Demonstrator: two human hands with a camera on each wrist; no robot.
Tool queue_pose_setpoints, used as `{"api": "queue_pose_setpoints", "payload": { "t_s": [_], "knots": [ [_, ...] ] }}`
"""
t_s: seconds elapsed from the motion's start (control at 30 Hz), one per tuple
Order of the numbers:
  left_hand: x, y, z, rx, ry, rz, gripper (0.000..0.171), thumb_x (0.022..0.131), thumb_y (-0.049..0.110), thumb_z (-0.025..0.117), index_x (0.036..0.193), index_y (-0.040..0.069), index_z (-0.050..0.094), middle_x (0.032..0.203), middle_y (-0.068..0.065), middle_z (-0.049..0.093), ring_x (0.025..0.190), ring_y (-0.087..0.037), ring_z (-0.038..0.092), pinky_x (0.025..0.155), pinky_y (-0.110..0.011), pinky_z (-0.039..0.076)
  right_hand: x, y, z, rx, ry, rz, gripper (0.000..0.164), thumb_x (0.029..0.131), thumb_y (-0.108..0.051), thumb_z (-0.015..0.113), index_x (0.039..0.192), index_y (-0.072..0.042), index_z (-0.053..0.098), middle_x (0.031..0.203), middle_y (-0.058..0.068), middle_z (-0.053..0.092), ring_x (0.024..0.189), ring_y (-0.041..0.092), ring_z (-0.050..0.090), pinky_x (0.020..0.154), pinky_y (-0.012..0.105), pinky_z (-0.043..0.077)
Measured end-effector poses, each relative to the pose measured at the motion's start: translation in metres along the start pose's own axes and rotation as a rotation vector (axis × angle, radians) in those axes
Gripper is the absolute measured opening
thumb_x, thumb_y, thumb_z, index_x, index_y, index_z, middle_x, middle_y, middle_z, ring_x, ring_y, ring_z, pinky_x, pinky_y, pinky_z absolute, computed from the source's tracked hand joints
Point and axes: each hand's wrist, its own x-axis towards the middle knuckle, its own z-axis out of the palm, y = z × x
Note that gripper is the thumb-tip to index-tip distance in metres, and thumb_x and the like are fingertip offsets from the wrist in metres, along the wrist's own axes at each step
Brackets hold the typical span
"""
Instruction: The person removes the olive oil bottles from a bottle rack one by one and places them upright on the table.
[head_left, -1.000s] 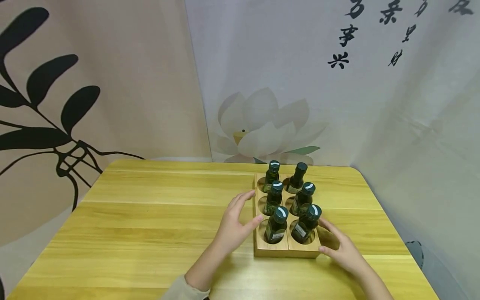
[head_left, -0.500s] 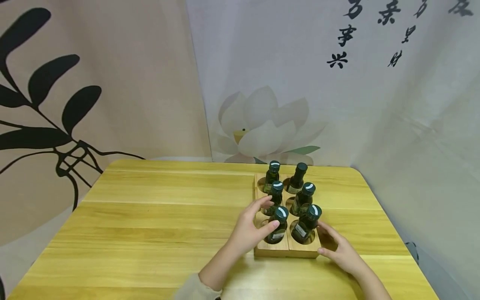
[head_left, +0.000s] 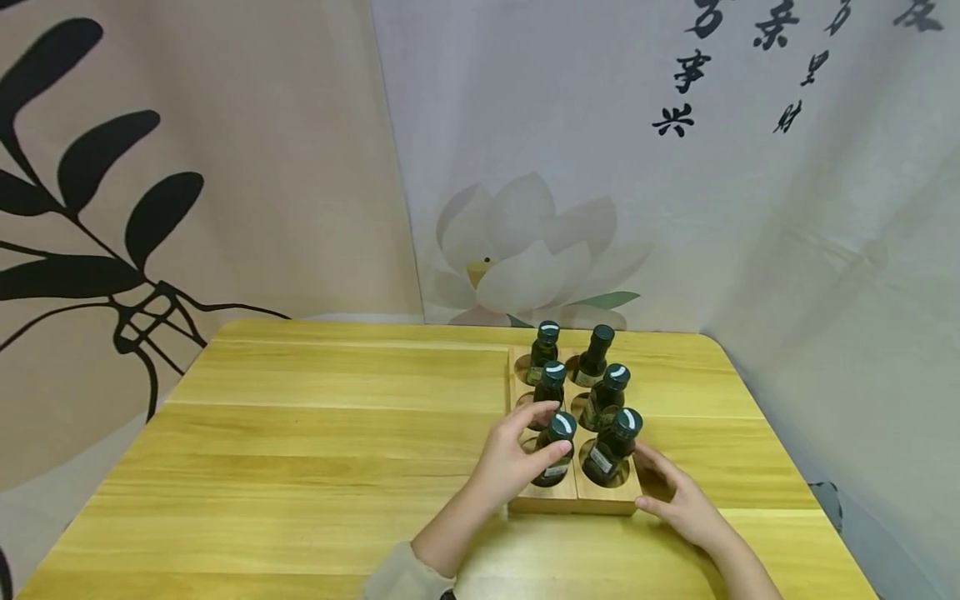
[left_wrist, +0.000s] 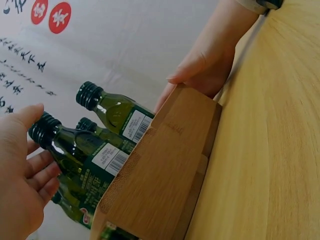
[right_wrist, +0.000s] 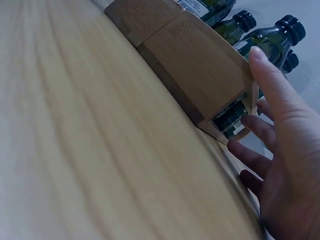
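A wooden bottle holder point(head_left: 543, 505) stands on the table with several small dark green glass bottles in its round holes. My left hand point(head_left: 510, 458) is beside the front-left bottle point(head_left: 562, 427), thumb and fingers on either side of its cap and neck. In the left wrist view, the left thumb lies by the cap and the fingers curve loosely, without a clear grip. At the holder's right side, my right hand point(head_left: 686, 504) has its thumb against the front corner. Its other fingers extend along the side, as the right wrist view shows. The front-right bottle point(head_left: 611, 450) leans slightly in its hole.
Behind the front pair are further bottles, among them a back-right one point(head_left: 596, 354) with a slimmer neck. The wooden table point(head_left: 300, 467) extends far to the left. A printed cloth backdrop point(head_left: 540, 167) hangs behind the table's back edge.
My left hand has moved right, from the holder's left edge to the front-left bottle's cap and neck. The right hand stays at the holder's right side. The bottles have not moved.
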Motion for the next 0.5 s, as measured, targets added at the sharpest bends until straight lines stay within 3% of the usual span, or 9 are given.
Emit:
{"api": "queue_pose_setpoints", "payload": {
  "t_s": [0.2, 0.5],
  "knots": [
    [0.0019, -0.0011, 0.0028, -0.024, 0.027, 0.016, 0.04, 0.084, 0.017, 0.076, 0.12, 0.008, 0.064, 0.103, 0.004, 0.063, 0.096, -0.012, 0.058, 0.085, -0.042, 0.05, -0.0006, 0.0006, 0.0002, 0.016, -0.012, -0.001, 0.073, 0.08, 0.004, 0.072, 0.144, 0.002, 0.037, 0.132, -0.007, 0.05, 0.12, -0.001, 0.044, 0.097, 0.013, 0.031],
    [0.0039, 0.0016, 0.0037, 0.019, 0.018, 0.033, 0.034, 0.086, 0.013, 0.073, 0.117, 0.004, 0.064, 0.107, 0.002, 0.062, 0.099, -0.012, 0.058, 0.084, -0.035, 0.051, 0.0, 0.0021, 0.0006, 0.024, -0.013, 0.003, 0.072, 0.08, 0.004, 0.072, 0.143, 0.005, 0.036, 0.134, -0.011, 0.046, 0.121, -0.003, 0.042, 0.098, 0.012, 0.03]
  ]
}}
